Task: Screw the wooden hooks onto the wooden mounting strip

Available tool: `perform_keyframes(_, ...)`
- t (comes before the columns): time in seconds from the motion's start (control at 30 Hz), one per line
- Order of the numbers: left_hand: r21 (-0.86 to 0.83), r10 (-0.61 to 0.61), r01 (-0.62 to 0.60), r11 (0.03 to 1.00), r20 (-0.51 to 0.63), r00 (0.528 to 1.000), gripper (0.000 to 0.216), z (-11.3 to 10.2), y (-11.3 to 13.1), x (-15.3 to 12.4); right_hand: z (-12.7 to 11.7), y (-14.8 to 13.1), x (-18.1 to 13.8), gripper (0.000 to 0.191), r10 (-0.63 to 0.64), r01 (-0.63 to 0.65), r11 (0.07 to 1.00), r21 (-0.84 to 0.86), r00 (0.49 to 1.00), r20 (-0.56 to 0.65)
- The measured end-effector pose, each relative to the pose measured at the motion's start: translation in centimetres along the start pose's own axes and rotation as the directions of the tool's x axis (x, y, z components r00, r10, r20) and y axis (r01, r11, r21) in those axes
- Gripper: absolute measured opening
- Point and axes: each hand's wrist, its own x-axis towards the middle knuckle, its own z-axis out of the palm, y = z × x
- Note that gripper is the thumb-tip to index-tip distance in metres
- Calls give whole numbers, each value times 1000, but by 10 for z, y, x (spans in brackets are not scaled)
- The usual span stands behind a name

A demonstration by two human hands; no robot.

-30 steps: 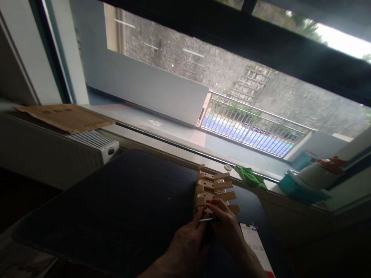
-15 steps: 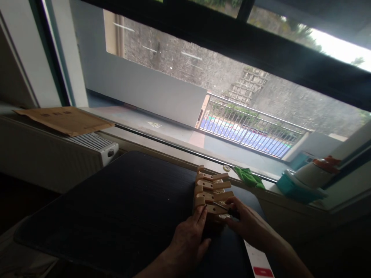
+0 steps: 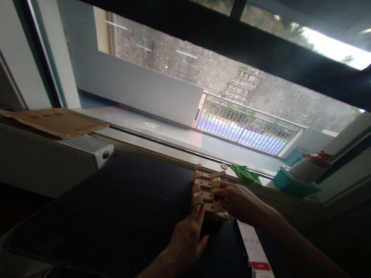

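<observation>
A pale wooden rack with several pegs (image 3: 206,184) lies on the dark table (image 3: 116,208) near its far right edge. My left hand (image 3: 188,240) lies flat with the fingers stretched out, the fingertips against the rack's near end. Over the rack's right side sits my right hand (image 3: 238,200), its fingers curled onto the pegs. Whatever it grips is hidden under the fingers.
A phone with a lit screen (image 3: 256,251) lies to the right of the rack. On the sill behind are a green cloth (image 3: 245,174), a small round object (image 3: 223,166) and a teal container (image 3: 292,186). A white radiator (image 3: 84,148) under brown cardboard (image 3: 55,121) stands at left.
My right hand, which held a small screwdriver near the rack's near end, has moved forward onto the pegs. My left hand has flattened against the rack's near end.
</observation>
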Motion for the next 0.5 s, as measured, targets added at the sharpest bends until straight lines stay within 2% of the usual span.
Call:
perform_keyframes(0.27,17,23,-23,1000,-25,999,68,3,-2,0,0,-4,5,22,9,-6,998,-55,999,50)
perform_keyframes(0.4,50,30,-29,998,-19,999,66,-2,0,3,-4,-10,12,24,-48,63,990,-129,992,118)
perform_keyframes(0.5,78,37,-35,996,-26,999,63,-5,3,5,-6,-12,19,24,-114,129,985,-118,986,122)
